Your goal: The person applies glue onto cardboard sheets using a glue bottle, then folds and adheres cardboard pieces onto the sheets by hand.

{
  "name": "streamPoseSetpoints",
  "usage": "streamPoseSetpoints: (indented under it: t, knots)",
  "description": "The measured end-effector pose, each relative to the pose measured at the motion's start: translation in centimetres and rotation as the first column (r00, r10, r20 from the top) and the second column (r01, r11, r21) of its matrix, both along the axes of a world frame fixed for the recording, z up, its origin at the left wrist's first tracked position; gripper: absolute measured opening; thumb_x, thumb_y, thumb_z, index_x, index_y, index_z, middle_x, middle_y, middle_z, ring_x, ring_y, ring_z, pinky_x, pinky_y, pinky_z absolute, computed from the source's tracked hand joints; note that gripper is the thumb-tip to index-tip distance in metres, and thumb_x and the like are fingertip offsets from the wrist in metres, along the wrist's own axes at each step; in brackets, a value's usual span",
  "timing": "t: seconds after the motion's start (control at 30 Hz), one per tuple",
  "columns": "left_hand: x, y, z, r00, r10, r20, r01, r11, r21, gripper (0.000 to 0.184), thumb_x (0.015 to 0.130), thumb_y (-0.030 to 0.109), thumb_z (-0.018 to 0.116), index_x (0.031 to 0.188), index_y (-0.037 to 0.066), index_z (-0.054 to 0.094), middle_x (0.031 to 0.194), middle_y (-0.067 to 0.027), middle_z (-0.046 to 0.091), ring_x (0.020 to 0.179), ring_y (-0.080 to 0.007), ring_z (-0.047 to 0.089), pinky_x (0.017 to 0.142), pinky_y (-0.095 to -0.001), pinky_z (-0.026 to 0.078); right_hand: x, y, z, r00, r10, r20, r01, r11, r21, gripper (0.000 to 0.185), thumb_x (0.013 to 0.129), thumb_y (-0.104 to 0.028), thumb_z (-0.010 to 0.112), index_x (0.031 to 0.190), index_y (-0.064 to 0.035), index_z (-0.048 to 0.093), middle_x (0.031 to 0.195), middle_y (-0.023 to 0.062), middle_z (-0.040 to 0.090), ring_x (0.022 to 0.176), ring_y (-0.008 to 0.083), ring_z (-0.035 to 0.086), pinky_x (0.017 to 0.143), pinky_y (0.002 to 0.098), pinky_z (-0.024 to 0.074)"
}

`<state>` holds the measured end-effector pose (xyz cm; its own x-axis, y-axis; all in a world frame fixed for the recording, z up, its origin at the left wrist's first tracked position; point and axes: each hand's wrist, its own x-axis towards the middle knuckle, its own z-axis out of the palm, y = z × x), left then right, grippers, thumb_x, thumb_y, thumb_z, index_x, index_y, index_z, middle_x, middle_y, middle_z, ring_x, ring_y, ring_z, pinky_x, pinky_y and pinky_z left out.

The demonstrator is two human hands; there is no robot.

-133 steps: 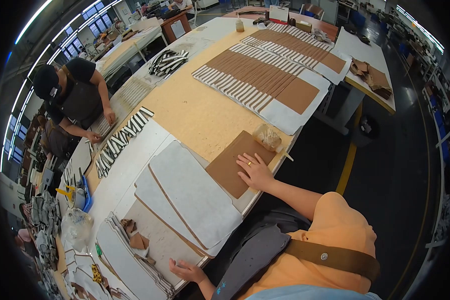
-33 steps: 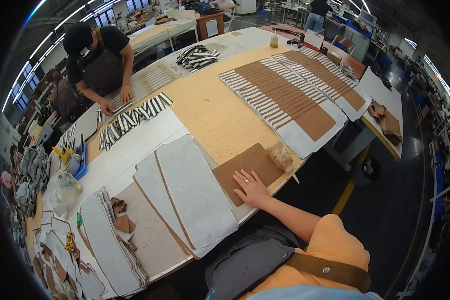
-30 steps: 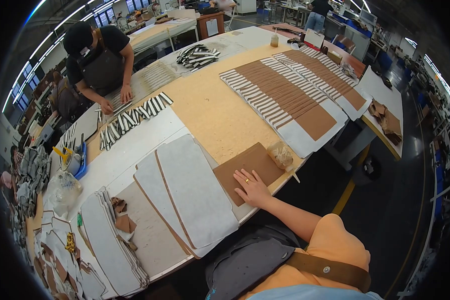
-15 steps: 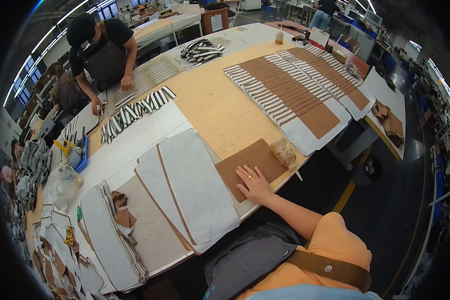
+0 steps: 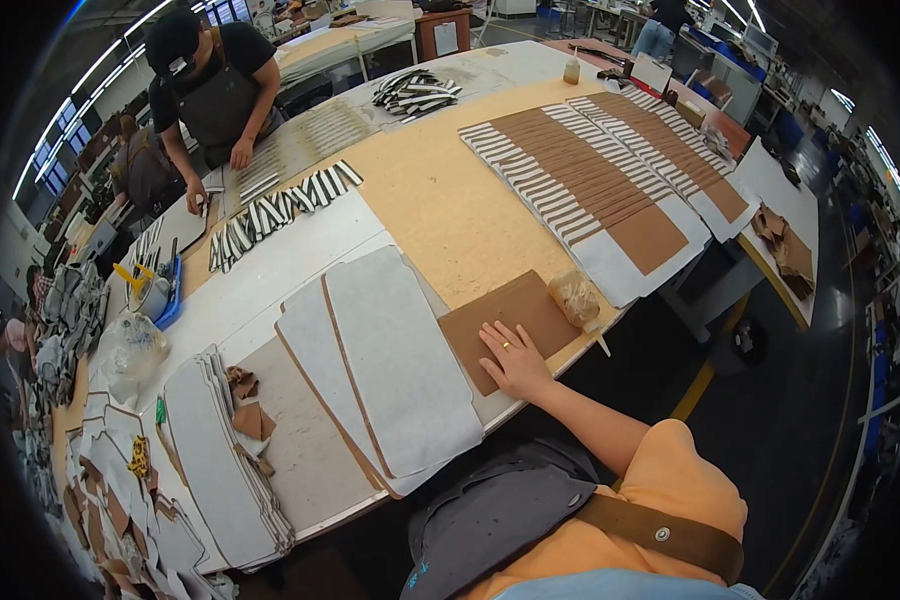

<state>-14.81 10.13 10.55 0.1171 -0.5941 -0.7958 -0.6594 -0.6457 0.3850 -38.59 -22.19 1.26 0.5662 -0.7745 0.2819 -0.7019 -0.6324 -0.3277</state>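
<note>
My right hand (image 5: pixel 516 366) lies palm down with its fingers spread on a brown rectangular sheet (image 5: pixel 505 310) at the table's near edge. It grips nothing. Touching or close beside the sheet's right end is a cloudy plastic bottle (image 5: pixel 575 300) with a pale nozzle. To the left of the hand, large pale grey panels with brown edges (image 5: pixel 395 350) overlap in a pile. My left hand is out of view.
Rows of brown pieces with striped edges (image 5: pixel 600 180) cover the right side. Stacked grey panels (image 5: pixel 215 460), scraps (image 5: pixel 253 421) and a plastic bag (image 5: pixel 130 350) lie at left. Across the table a co-worker (image 5: pixel 220 100) handles small pieces near black-and-white strips (image 5: pixel 285 215).
The whole view has shifted slightly. My right hand stays flat on the brown sheet. The co-worker's hands have moved a little.
</note>
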Motion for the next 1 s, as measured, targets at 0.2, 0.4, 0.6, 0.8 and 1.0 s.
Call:
streamPoseSetpoints:
  t: [0.2, 0.4, 0.6, 0.8, 1.0]
  knots:
    - [-0.4, 0.6, 0.1, 1.0, 0.002, 0.009, -0.002, 1.0, 0.008, 0.021, 0.081, 0.027, 0.061, 0.079, 0.007, 0.068, 0.089, -0.0096, 0.067, 0.079, -0.0313, 0.064, 0.069, -0.0394, 0.049, 0.0, 0.0, 0.0, 1.0, -0.001, 0.018, 0.001, 1.0, 0.012, 0.05, 0.092, -0.035, 0.041, 0.13, -0.0032, 0.041, 0.138, 0.0108, 0.04, 0.131, 0.026, 0.031, 0.108, 0.0455, 0.0191]
    - [-0.2, 1.8, 0.5, 0.998, -0.036, 0.048, 0.037, 0.999, -0.018, 0.021, 0.081, 0.027, 0.062, 0.077, 0.007, 0.069, 0.09, -0.0098, 0.067, 0.079, -0.0321, 0.064, 0.07, -0.0399, 0.05, -0.1, -0.1, -0.1, 0.999, -0.003, 0.034, 0.002, 1.0, 0.009, 0.049, 0.092, -0.035, 0.043, 0.129, -0.0033, 0.042, 0.137, 0.0112, 0.041, 0.13, 0.0264, 0.032, 0.108, 0.0461, 0.0198]
    - [11.6, 0.4, 5.5, 0.676, 0.401, 0.618, 0.267, 0.649, -0.713, 0.033, 0.085, 0.016, 0.055, 0.112, -0.003, 0.055, 0.096, -0.0206, 0.06, 0.084, -0.0373, 0.055, 0.074, -0.0422, 0.042, 0.3, -0.3, 0.0, 0.999, 0.011, 0.031, -0.012, 1.0, 0.015, 0.046, 0.09, -0.03, 0.046, 0.128, -0.0033, 0.044, 0.135, 0.0131, 0.042, 0.129, 0.0288, 0.033, 0.107, 0.047, 0.0204]
    - [19.6, -2.7, 7.8, 0.482, 0.566, 0.669, 0.344, 0.579, -0.739, 0.042, 0.093, 0.025, 0.046, 0.122, -0.004, 0.047, 0.128, -0.021, 0.047, 0.117, -0.0363, 0.044, 0.099, -0.0416, 0.032, 0.5, -0.5, -0.5, 1.0, 0.02, -0.008, -0.019, 0.999, 0.031, 0.046, 0.092, -0.028, 0.044, 0.131, -0.0043, 0.04, 0.138, 0.0116, 0.04, 0.131, 0.0285, 0.031, 0.108, 0.0459, 0.0176]
    - [24.3, -2.1, -5.8, 0.42, 0.531, 0.736, -0.167, 0.842, -0.513, 0.052, 0.094, 0.04, 0.035, 0.134, 0.006, 0.038, 0.143, -0.017, 0.029, 0.132, -0.0326, 0.026, 0.107, -0.0508, 0.017, 0.7, -0.3, 0.0, 0.999, 0.024, -0.025, -0.023, 0.999, 0.032, 0.046, 0.093, -0.028, 0.042, 0.132, -0.0043, 0.04, 0.138, 0.0108, 0.04, 0.131, 0.0275, 0.031, 0.109, 0.0453, 0.0166]
